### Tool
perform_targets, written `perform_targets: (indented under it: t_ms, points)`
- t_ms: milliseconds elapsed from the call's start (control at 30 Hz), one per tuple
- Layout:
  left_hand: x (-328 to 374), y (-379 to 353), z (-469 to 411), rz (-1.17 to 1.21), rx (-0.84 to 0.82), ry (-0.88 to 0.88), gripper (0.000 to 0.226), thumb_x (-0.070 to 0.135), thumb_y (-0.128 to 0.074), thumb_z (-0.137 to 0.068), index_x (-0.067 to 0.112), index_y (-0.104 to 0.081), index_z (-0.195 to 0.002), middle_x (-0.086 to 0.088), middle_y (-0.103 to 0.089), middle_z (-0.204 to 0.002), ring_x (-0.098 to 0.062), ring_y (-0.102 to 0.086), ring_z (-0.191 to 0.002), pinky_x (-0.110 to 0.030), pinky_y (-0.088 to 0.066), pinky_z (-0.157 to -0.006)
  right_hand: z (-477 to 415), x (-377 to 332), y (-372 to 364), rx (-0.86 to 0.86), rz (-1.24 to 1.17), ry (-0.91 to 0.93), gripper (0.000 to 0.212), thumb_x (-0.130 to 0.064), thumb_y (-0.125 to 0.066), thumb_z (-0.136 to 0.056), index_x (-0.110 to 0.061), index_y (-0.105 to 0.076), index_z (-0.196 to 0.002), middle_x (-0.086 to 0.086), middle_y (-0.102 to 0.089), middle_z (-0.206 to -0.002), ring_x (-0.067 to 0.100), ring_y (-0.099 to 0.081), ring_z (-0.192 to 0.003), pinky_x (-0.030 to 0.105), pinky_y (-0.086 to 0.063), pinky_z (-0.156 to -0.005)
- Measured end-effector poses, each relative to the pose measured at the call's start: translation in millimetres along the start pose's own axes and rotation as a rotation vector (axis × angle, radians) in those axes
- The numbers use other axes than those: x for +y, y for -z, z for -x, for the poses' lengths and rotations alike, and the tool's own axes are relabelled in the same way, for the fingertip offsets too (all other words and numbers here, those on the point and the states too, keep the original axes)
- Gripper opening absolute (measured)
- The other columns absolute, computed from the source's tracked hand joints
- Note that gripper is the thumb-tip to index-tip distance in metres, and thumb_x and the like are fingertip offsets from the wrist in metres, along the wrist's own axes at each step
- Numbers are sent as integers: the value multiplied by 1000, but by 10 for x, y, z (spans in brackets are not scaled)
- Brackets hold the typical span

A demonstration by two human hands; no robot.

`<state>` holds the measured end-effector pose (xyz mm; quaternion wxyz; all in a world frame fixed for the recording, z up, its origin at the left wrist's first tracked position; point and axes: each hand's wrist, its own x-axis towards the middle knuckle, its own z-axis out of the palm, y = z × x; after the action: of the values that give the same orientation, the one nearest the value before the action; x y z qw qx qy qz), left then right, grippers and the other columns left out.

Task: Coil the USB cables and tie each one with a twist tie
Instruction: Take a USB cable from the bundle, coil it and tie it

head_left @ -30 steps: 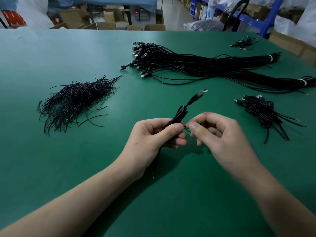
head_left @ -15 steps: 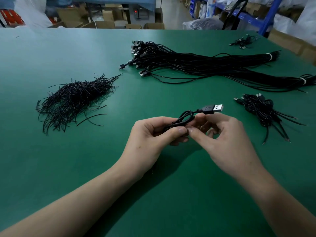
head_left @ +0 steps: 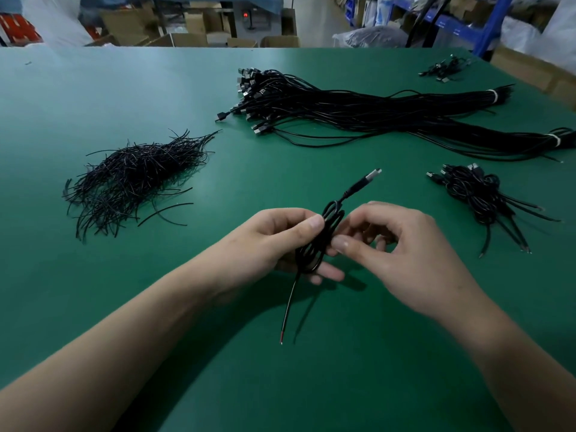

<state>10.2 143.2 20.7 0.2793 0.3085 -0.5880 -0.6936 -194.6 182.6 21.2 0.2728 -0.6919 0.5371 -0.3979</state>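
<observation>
My left hand (head_left: 268, 241) grips a coiled black USB cable (head_left: 324, 235) at its middle, thumb on top. The cable's USB plug (head_left: 371, 176) sticks up and to the right, and its bare wire tail (head_left: 288, 310) hangs down toward me. My right hand (head_left: 405, 244) has curled fingers right beside the coil, thumb and forefinger pinching at it; any twist tie between them is too small to make out. A pile of black twist ties (head_left: 134, 179) lies to the left.
A long bundle of uncoiled black USB cables (head_left: 374, 113) stretches across the far right of the green table (head_left: 124, 88). A small heap of coiled cables (head_left: 480, 198) lies at the right. A few more cables (head_left: 442, 70) sit at the far right corner.
The coil has turned from lying flat to standing more upright. The plug swung from pointing right to pointing up-right, and the wire tail now hangs below my left hand.
</observation>
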Motion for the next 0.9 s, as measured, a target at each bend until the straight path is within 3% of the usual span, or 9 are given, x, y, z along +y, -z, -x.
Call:
perform_targets:
  t_ms: [200,333,500,667,800,900]
  points:
    - [-14,43,-27,137,-66,15,27,36,-65,-86,18,-77,-103,-3,-75,-101,-23,-76,-93,-24,-59,-74,-19,29,1,-27,-39,-10,7,-21,-74,-85,-28,-74,-82,-8,-68,-85,13,-60,-73,38,-45,-63]
    - [-14,53,-30,212,-106,33,28,29,-68,-84,17,-78,-106,-4,-75,-100,-18,-76,-90,-23,-59,-75,-13,46,-1,-25,-73,5,8,-22,-76,-86,-28,-73,-82,-8,-66,-83,14,-59,-73,41,-45,-64]
    - [-35,34,-25,270,-67,40,23,30,-68,-82,22,-80,-100,1,-75,-91,-16,-76,-87,-24,-59,-73,-17,53,-24,20,-52,66,6,-28,-74,-82,-29,-69,-79,-7,-66,-83,12,-59,-75,39,-46,-64]
    - [-61,31,-47,283,16,13,23,29,-68,-83,15,-79,-99,-3,-74,-87,-15,-75,-82,-25,-59,-71,-4,40,-23,128,163,241,10,-22,-78,-87,-26,-69,-83,-8,-62,-80,17,-58,-75,22,-42,-67]
    - [-98,22,-61,271,73,-37,19,27,-68,-84,15,-78,-93,-9,-74,-86,-16,-73,-77,-25,-57,-71,9,43,-52,126,254,291,9,-32,-72,-89,-27,-68,-83,-13,-58,-79,14,-53,-70,33,-47,-66]
    - [-111,4,-59,226,60,-67,18,27,-65,-87,17,-79,-94,-7,-74,-87,-14,-71,-77,-25,-57,-71,13,31,-53,115,203,248,9,-32,-75,-89,-27,-69,-83,-12,-59,-78,16,-53,-69,30,-45,-65]
